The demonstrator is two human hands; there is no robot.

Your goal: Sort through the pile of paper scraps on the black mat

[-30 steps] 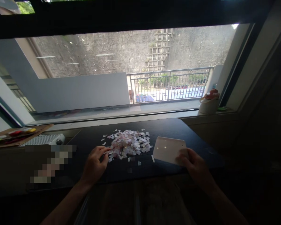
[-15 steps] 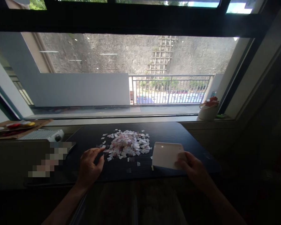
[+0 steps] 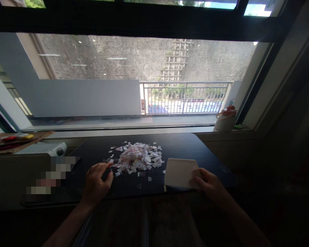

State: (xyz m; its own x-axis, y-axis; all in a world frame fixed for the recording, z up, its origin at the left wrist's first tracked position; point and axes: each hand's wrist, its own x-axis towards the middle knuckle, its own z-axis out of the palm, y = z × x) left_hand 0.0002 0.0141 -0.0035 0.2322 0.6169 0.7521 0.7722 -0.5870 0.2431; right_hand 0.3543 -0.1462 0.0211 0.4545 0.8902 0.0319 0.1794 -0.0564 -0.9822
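A loose heap of small white and pinkish paper scraps [image 3: 139,156] lies in the middle of a black tabletop [image 3: 180,144]. At its left edge rests my left hand [image 3: 98,180], fingers curved and thumb apart, with the index fingertip at the outermost scraps and nothing visible in the grip. My right hand [image 3: 208,180] holds a flat white scraper [image 3: 180,171] by its right side. The scraper has rounded corners and a small hole near the upper right. It is to the right of the heap, and its lower edge is near the table's front.
Single scraps lie around the heap. A white heater [image 3: 45,149] and a brown board [image 3: 38,137] with colourful items stand at the left. On the sill at the right sits a white pot [image 3: 224,122]. A large window [image 3: 154,61] closes off the back.
The whole view has shifted slightly. The scraper in my right hand has come a little nearer to me and changed its tilt slightly. My left hand stays beside the heap.
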